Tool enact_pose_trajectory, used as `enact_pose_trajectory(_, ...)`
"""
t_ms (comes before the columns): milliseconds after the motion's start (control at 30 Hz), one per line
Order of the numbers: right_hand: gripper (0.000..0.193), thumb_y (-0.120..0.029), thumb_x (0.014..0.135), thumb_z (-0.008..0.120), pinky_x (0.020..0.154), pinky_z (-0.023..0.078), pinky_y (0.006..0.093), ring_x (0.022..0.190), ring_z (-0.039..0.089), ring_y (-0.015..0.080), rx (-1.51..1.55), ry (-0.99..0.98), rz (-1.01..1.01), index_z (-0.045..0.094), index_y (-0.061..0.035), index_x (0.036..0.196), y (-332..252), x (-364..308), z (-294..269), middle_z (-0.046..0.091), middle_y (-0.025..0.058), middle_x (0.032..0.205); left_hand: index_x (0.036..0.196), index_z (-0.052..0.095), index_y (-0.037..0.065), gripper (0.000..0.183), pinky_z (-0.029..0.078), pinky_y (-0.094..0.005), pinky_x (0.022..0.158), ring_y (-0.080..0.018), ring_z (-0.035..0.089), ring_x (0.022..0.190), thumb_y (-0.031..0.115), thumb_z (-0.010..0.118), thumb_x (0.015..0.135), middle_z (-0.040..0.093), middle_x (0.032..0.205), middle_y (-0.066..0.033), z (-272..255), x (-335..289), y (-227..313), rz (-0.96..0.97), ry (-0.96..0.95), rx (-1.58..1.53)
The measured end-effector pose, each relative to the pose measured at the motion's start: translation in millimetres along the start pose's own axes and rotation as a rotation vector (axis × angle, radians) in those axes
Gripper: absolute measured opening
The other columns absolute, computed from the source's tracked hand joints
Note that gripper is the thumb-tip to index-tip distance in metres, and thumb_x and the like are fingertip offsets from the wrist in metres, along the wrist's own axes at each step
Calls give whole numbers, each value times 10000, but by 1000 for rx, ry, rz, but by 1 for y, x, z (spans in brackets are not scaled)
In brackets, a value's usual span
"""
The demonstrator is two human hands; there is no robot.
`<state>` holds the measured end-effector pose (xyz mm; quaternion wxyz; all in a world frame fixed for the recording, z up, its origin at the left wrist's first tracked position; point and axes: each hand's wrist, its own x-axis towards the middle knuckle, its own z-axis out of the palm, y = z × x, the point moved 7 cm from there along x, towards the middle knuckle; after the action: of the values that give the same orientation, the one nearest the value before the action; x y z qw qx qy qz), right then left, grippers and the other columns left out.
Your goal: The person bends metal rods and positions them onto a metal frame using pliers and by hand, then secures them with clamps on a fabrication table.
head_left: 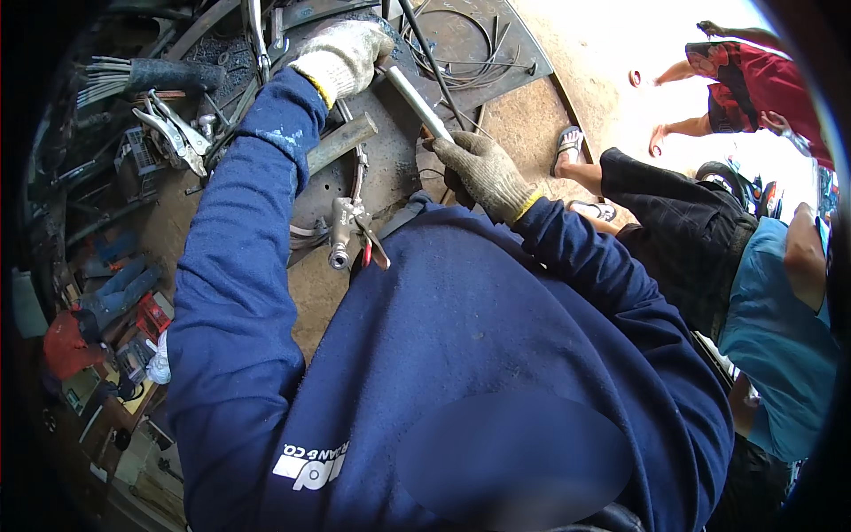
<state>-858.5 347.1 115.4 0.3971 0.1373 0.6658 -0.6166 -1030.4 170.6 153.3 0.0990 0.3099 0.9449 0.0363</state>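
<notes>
Sunlit floor [523, 124] spreads across the far right, where two bystanders stand, one in a red shirt [784, 97] and one in a blue shirt [771, 301]; to the left of them lies one dark metal table [312, 202], littered with metalwork. Two knit-gloved hands are over it; the right hand [487, 173] has its fingers closed around the near end of one steel pipe [415, 103], which slants away to the far left, between the hands; the left hand [346, 58] curls its fingers beside the pipe's far end, though whether they grip it I cannot tell. One long dark rod [433, 62] runs just right of the pipe; beyond it, one flat steel plate [523, 40] carries a coil of wire [490, 40]. Nearer, one metal bar [344, 144] and one metal fitting [342, 226] lie below the left hand; farther left are one pair of locking pliers [173, 133] and one dark tube [177, 75] with a bundle of thin rods [105, 82].
</notes>
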Motion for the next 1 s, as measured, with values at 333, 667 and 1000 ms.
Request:
enact_pose_trajectory(333, 537, -464, 1071, 531, 333, 299, 172, 400, 392, 12, 726, -575, 212, 558, -42, 1402, 3, 4, -1, 451, -89, 591, 873, 710, 109, 112, 546, -431, 790, -345, 676, 919, 82, 774, 786, 675, 908, -112, -1, -2, 1, 58, 32, -53)
enact_pose_trajectory(667, 432, -397, 1061, 586, 436, 382, 249, 509, 509, 62, -88, -104, 2, 647, -14, 1249, -22, 8, -24, 575, -15, 709, 858, 704, 103, 88, 541, -442, 804, -353, 675, 925, 80, 756, 791, 680, 914, -119, 2, -1, -5, 6, -27, -74)
enact_pose_trajectory(1000, 428, -369, 1065, 581, 420, 362, 255, 464, 470, 75, 64, -92, -2, 645, -23, 1309, -9, 2, -5, 534, -18, 669, 848, 696, 107, 138, 536, -438, 791, -352, 675, 941, 8, 709, 753, 678, 933, -113, 0, 1, -1, -16, -86, -69)
